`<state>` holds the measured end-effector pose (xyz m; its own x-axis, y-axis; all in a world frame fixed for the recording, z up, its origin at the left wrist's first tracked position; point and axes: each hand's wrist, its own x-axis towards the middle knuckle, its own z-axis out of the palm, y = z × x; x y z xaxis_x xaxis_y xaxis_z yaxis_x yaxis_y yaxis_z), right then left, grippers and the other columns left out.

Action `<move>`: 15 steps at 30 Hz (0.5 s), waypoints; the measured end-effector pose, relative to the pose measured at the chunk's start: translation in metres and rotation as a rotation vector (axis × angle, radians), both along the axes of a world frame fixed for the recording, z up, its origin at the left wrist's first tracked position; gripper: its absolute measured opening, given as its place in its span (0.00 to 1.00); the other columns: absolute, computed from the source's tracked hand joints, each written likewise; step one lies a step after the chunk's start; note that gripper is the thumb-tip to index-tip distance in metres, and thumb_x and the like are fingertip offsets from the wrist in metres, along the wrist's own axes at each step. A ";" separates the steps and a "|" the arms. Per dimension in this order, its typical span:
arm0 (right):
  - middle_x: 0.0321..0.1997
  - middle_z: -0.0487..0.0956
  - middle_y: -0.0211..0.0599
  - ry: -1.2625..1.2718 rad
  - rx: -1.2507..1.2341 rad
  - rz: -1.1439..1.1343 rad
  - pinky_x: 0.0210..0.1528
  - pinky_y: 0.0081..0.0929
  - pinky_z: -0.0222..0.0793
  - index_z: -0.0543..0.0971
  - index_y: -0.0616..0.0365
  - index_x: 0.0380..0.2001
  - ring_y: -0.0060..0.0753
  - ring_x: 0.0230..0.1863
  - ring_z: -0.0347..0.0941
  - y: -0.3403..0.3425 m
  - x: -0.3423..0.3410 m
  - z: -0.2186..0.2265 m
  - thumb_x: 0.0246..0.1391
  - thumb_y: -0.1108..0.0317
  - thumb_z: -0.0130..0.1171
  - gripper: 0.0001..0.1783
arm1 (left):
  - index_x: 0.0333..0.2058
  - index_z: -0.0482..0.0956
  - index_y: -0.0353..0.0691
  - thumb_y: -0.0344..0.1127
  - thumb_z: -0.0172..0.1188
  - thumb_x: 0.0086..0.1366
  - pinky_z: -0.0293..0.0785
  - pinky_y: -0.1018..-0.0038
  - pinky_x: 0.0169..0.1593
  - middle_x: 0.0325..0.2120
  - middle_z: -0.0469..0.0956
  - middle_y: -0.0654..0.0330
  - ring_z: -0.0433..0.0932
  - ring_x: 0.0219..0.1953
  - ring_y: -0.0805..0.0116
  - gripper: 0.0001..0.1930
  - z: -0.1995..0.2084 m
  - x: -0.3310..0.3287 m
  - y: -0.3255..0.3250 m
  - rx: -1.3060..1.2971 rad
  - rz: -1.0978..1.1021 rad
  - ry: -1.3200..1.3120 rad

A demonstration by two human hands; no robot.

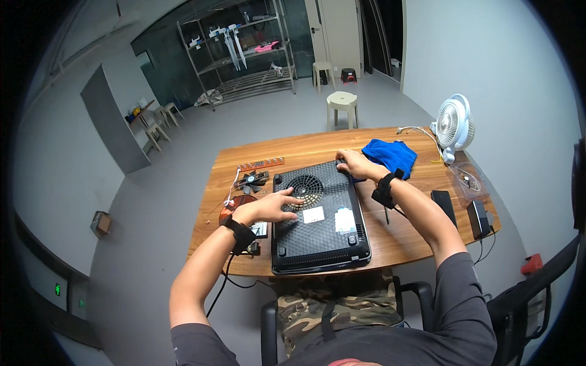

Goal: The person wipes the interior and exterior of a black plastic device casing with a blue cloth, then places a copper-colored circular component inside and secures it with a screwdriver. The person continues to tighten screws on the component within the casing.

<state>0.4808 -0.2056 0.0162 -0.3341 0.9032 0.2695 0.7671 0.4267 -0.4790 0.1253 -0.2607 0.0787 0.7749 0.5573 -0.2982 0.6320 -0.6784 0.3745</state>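
Note:
A black induction cooker (326,241) lies underside up at the near edge of the wooden table, its round vent grille (305,189) and rubber feet showing. My left hand (271,206) is over its left side, fingers spread toward the grille with nothing in them. At the far right corner my right hand (355,165) grips the casing, fingers curled over the edge. Left of the cooker are a small black cooling fan (251,181) and a copper coil (239,204), partly hidden by my left hand. More parts lie under my left wrist, mostly covered.
An orange strip with several knobs or sockets (262,164) lies at the far left of the table (244,148). On the right are a blue cloth (390,157), a white desk fan (453,125), a black box (479,219) and cables. A stool (342,100) stands beyond the table.

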 end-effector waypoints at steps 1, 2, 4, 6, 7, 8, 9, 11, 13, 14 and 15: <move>0.51 0.79 0.54 0.021 -0.007 -0.011 0.56 0.48 0.71 0.75 0.57 0.51 0.59 0.55 0.74 0.000 -0.002 0.003 0.62 0.61 0.64 0.19 | 0.68 0.69 0.53 0.57 0.63 0.66 0.55 0.55 0.74 0.74 0.48 0.38 0.54 0.74 0.39 0.35 0.003 0.001 -0.001 -0.002 0.030 0.005; 0.51 0.78 0.55 0.044 -0.015 -0.021 0.56 0.47 0.71 0.75 0.57 0.52 0.59 0.55 0.74 0.000 -0.004 0.007 0.62 0.61 0.64 0.19 | 0.69 0.68 0.52 0.58 0.63 0.66 0.56 0.55 0.74 0.74 0.49 0.38 0.54 0.74 0.40 0.36 0.007 0.002 -0.004 -0.003 0.062 0.013; 0.49 0.79 0.55 0.121 -0.008 -0.020 0.55 0.43 0.72 0.76 0.58 0.50 0.56 0.53 0.75 -0.001 -0.010 0.014 0.60 0.62 0.67 0.19 | 0.68 0.68 0.45 0.55 0.62 0.68 0.59 0.56 0.72 0.70 0.59 0.38 0.60 0.72 0.42 0.35 0.008 0.008 -0.013 0.070 0.077 -0.022; 0.46 0.81 0.53 0.227 -0.017 -0.024 0.53 0.42 0.74 0.80 0.60 0.47 0.53 0.51 0.78 0.002 -0.013 0.022 0.58 0.60 0.70 0.19 | 0.66 0.70 0.41 0.53 0.61 0.68 0.62 0.56 0.71 0.66 0.66 0.38 0.65 0.69 0.43 0.33 0.009 0.021 -0.025 0.148 0.113 -0.064; 0.45 0.83 0.53 0.258 0.018 -0.069 0.53 0.42 0.75 0.83 0.61 0.43 0.51 0.50 0.79 0.001 -0.017 0.026 0.55 0.58 0.72 0.20 | 0.64 0.71 0.38 0.49 0.61 0.69 0.67 0.56 0.68 0.60 0.73 0.39 0.71 0.65 0.43 0.31 0.005 0.026 -0.029 0.235 0.109 -0.149; 0.45 0.83 0.53 0.258 -0.037 -0.055 0.54 0.41 0.75 0.84 0.61 0.43 0.51 0.50 0.79 0.007 -0.011 0.032 0.53 0.55 0.74 0.22 | 0.63 0.71 0.38 0.49 0.61 0.68 0.71 0.54 0.64 0.56 0.76 0.41 0.75 0.60 0.41 0.30 0.009 0.041 -0.039 0.311 0.150 -0.183; 0.44 0.83 0.53 0.203 0.043 -0.079 0.53 0.42 0.75 0.84 0.61 0.42 0.51 0.50 0.79 0.003 -0.013 0.038 0.52 0.55 0.74 0.22 | 0.63 0.71 0.38 0.50 0.61 0.68 0.73 0.52 0.61 0.55 0.77 0.41 0.76 0.57 0.40 0.30 0.025 0.055 -0.054 0.331 0.185 -0.136; 0.44 0.83 0.54 0.137 0.124 -0.055 0.54 0.43 0.75 0.84 0.62 0.40 0.51 0.51 0.79 0.002 -0.016 0.052 0.50 0.52 0.75 0.24 | 0.61 0.72 0.38 0.52 0.61 0.68 0.77 0.49 0.54 0.49 0.79 0.41 0.80 0.49 0.38 0.30 0.051 0.080 -0.071 0.390 0.206 -0.079; 0.46 0.82 0.56 0.142 0.098 -0.058 0.54 0.43 0.75 0.85 0.60 0.40 0.54 0.50 0.79 0.004 -0.024 0.066 0.49 0.51 0.75 0.24 | 0.60 0.71 0.34 0.62 0.56 0.68 0.78 0.50 0.52 0.45 0.81 0.39 0.81 0.48 0.39 0.35 0.060 0.097 -0.070 0.432 0.210 -0.008; 0.47 0.81 0.56 0.133 0.109 -0.069 0.55 0.42 0.74 0.86 0.59 0.41 0.54 0.50 0.78 -0.001 -0.027 0.075 0.49 0.51 0.75 0.24 | 0.59 0.71 0.33 0.65 0.55 0.68 0.79 0.51 0.51 0.43 0.81 0.38 0.82 0.48 0.39 0.38 0.066 0.106 -0.069 0.449 0.218 0.014; 0.47 0.81 0.56 0.121 0.105 -0.095 0.56 0.42 0.73 0.86 0.58 0.41 0.52 0.53 0.77 -0.004 -0.033 0.081 0.49 0.52 0.75 0.23 | 0.57 0.72 0.30 0.69 0.53 0.67 0.79 0.52 0.50 0.39 0.83 0.38 0.83 0.45 0.40 0.42 0.077 0.111 -0.071 0.436 0.213 -0.009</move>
